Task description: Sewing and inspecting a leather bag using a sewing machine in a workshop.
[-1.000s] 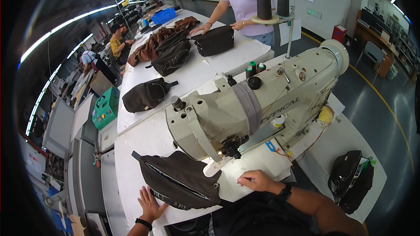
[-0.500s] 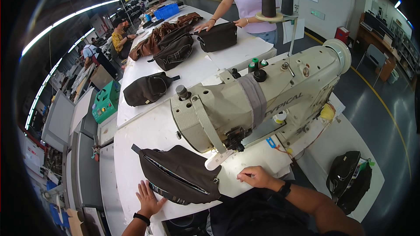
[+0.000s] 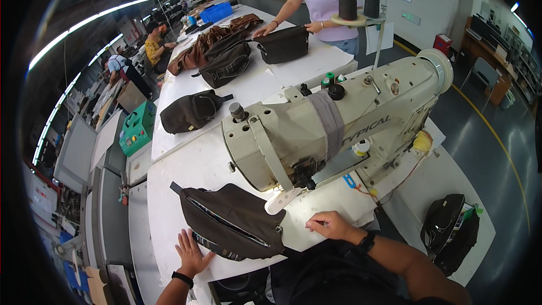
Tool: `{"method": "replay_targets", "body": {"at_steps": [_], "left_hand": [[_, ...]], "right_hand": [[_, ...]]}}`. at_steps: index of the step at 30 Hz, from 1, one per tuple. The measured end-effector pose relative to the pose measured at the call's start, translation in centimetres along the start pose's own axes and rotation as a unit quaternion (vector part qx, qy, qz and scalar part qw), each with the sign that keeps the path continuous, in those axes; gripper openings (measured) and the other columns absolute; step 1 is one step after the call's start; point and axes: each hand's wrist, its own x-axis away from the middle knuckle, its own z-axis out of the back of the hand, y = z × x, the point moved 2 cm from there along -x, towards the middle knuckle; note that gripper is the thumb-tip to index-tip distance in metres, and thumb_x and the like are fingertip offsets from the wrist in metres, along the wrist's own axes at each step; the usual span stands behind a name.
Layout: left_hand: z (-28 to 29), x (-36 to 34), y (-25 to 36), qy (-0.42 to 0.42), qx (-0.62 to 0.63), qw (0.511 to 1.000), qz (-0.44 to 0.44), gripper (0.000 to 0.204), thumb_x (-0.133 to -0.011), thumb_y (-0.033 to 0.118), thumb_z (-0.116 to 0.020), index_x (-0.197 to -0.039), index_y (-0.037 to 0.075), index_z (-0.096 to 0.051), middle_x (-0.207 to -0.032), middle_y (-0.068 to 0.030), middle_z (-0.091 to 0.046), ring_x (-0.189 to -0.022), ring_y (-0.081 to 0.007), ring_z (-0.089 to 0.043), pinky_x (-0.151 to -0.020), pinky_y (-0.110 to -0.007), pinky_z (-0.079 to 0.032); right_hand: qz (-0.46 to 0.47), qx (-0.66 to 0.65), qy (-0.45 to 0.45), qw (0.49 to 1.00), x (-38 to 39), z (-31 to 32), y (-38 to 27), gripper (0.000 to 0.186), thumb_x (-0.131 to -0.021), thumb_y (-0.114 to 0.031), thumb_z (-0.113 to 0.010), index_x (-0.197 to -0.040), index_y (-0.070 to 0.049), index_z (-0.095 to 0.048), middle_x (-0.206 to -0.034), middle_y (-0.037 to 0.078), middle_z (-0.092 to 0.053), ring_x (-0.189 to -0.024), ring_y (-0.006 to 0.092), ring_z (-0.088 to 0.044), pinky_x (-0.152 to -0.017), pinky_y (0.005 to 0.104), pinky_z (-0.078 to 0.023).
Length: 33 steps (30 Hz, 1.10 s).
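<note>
A dark brown waist bag [image 3: 234,214] with a long zipped opening lies on the white sewing table, just left of the needle area. My left hand [image 3: 192,254] rests flat with fingers spread at the bag's lower left edge, close beside it. To the right of the bag, my right hand [image 3: 332,227] lies on the tabletop with its fingers curled in; I see nothing in it. A cream sewing machine [image 3: 276,147] stands over the table, its head end above the bag's upper right side.
Another dark bag [image 3: 192,113] sits beyond the machine. Farther off, a person in a lilac shirt [image 3: 328,0] handles a dark bag [image 3: 284,45] near more bags. Thread cones [image 3: 348,7] stand above the machine. One more dark bag [image 3: 449,231] lies at right.
My hands and the waist bag have stayed in place. Across the table, the person's bag has shifted slightly; the view has moved a little.
</note>
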Motion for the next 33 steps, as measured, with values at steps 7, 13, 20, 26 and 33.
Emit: {"method": "replay_targets", "body": {"at_steps": [7,13,20,26,33], "left_hand": [[0.1,0.0,0.1,0.004,-0.004,1.000,-0.002,0.126,-0.082,0.070,-0.065,-0.162,0.000,0.002,-0.168,-0.0305,0.003,-0.155,-0.0515,0.003,-0.114,-0.076,-0.012],[0.7,0.3,0.9,-0.003,0.015,1.000,0.001,0.127,-0.081,0.071,-0.065,-0.163,0.000,0.002,-0.168,-0.0301,0.003,-0.155,-0.0510,0.004,-0.115,-0.076,-0.010],[0.3,0.1,0.5,-0.006,0.013,1.000,0.009,0.126,-0.081,0.067,-0.067,-0.163,0.001,0.003,-0.169,-0.0292,0.005,-0.156,-0.0503,0.006,-0.116,-0.075,-0.008],[0.2,0.1,0.4,-0.001,0.011,1.000,0.011,0.125,-0.080,0.061,-0.071,-0.163,0.001,0.002,-0.169,-0.0282,0.005,-0.156,-0.0501,0.006,-0.116,-0.075,-0.008],[0.2,0.1,0.4,0.007,0.027,1.000,0.010,0.125,-0.080,0.063,-0.070,-0.163,0.002,0.001,-0.169,-0.0276,0.004,-0.156,-0.0502,0.006,-0.116,-0.075,-0.007]], "right_hand": [[-0.029,0.039,-0.033,0.998,0.0,0.4,-0.3,0.017,-0.100,-0.014,-0.067,-0.100,0.000,-0.075,-0.089,0.006,-0.075,-0.079,0.0096,-0.069,-0.072,0.0253,-0.054],[-0.035,0.035,-0.034,0.998,0.1,0.5,-0.2,0.017,-0.100,-0.015,-0.067,-0.101,0.000,-0.075,-0.090,0.006,-0.075,-0.080,0.0090,-0.069,-0.073,0.0250,-0.054],[-0.022,0.031,-0.031,0.999,0.2,0.4,0.2,0.017,-0.100,-0.014,-0.066,-0.103,0.001,-0.074,-0.093,0.006,-0.075,-0.082,0.0087,-0.069,-0.075,0.0249,-0.054],[-0.004,0.007,0.003,1.000,0.1,-0.1,-0.2,0.021,-0.100,-0.019,-0.069,-0.095,0.000,-0.075,-0.078,0.004,-0.070,-0.070,0.0072,-0.060,-0.065,0.0251,-0.049],[0.008,0.001,0.005,1.000,0.1,0.0,-0.5,0.019,-0.099,-0.018,-0.069,-0.095,0.000,-0.075,-0.079,0.004,-0.071,-0.070,0.0071,-0.059,-0.065,0.0255,-0.049]]}}
